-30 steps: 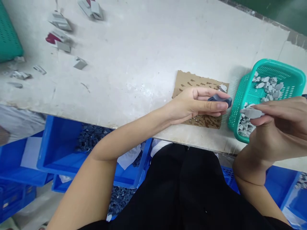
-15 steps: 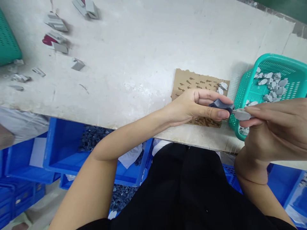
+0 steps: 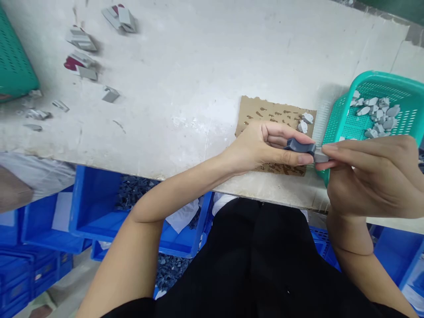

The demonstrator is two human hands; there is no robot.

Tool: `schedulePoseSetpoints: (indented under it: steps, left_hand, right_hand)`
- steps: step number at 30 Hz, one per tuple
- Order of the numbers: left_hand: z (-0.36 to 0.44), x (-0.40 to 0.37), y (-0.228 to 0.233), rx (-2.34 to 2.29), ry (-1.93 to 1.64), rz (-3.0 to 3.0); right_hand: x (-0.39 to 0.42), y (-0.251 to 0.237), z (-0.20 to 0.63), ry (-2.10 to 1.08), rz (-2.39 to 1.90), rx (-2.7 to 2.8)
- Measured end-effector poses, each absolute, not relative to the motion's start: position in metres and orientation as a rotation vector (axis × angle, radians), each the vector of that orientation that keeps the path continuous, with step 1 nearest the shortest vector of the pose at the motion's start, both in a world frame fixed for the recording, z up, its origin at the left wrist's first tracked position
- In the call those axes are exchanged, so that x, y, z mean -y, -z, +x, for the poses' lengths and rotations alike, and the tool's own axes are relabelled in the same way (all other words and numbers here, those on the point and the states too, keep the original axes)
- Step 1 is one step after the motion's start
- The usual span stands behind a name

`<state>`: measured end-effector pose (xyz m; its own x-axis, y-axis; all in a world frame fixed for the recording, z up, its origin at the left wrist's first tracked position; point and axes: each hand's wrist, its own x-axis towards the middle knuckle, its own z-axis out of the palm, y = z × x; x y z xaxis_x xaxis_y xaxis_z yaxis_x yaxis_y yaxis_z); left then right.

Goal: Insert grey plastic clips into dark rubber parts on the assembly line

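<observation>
My left hand (image 3: 281, 148) pinches a dark blue-grey plastic piece (image 3: 300, 146) between thumb and fingers. From the right, my right hand (image 3: 371, 172) grips a small light grey piece (image 3: 320, 156) by its outer end. The grey piece's near end meets the open end of the dark piece; whether it sits inside is hidden by the fingers. Beneath my left hand lies a sheet of brown cardboard (image 3: 274, 110) with dark wet-looking spots. Two light grey pieces (image 3: 304, 123) rest on its right part.
A green basket (image 3: 338, 117) of grey pieces stands at the right; another green basket (image 3: 16, 62) is at the far left. Grey and red parts (image 3: 81, 66) lie on the white table (image 3: 185, 66). Blue crates (image 3: 96, 221) with dark pieces sit below the front edge.
My right hand has moved left, bringing the light grey piece up against the dark piece, with less of it showing. My left hand has shifted slightly left.
</observation>
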<state>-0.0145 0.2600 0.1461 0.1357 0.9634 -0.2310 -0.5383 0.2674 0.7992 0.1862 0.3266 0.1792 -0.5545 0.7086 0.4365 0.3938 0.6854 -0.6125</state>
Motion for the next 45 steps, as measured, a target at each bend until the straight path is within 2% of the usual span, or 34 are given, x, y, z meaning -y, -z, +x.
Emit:
schedulePoseSetpoints:
  steps: [3, 11, 14, 18, 21, 25, 29, 34, 40, 45]
  left_hand:
    - [-0.015, -0.260, -0.145, -0.892, -1.212, 0.629]
    - [-0.015, -0.267, -0.139, -0.900, -1.172, 0.537]
    - [-0.017, -0.269, -0.141, -0.962, -1.258, 0.506]
    - [-0.036, -0.281, -0.156, -1.088, -1.313, 0.430]
    - [-0.060, -0.314, -0.168, -1.273, -1.319, 0.538]
    - [-0.093, -0.395, -0.169, -1.756, -1.359, 0.850]
    - [-0.108, -0.475, -0.157, -2.237, -1.166, 1.017]
    - [-0.110, -0.514, -0.143, -2.409, -1.039, 1.070]
    - [-0.113, -0.478, -0.151, -2.491, -1.059, 1.222]
    - [-0.113, -0.355, -0.177, -2.394, -1.233, 1.464]
  right_hand:
    - [-0.327, -0.176, 0.179, -0.330, -0.570, 2.119]
    - [-0.329, -0.186, 0.167, -0.299, -0.567, 2.225]
    - [-0.341, -0.190, 0.177, -0.361, -0.693, 2.292]
    - [-0.362, -0.190, 0.208, -0.295, -1.112, 2.363]
    - [-0.374, -0.179, 0.225, -0.239, -1.359, 2.467]
    - [-0.383, -0.163, 0.223, -0.237, -1.431, 2.589]
    - [-0.384, -0.154, 0.213, -0.245, -1.460, 2.678]
    - [-0.380, -0.158, 0.207, -0.278, -1.464, 2.787]
    - [-0.377, -0.170, 0.202, -0.341, -1.404, 2.831]
    - [-0.376, -0.170, 0.202, -0.393, -1.360, 2.824]
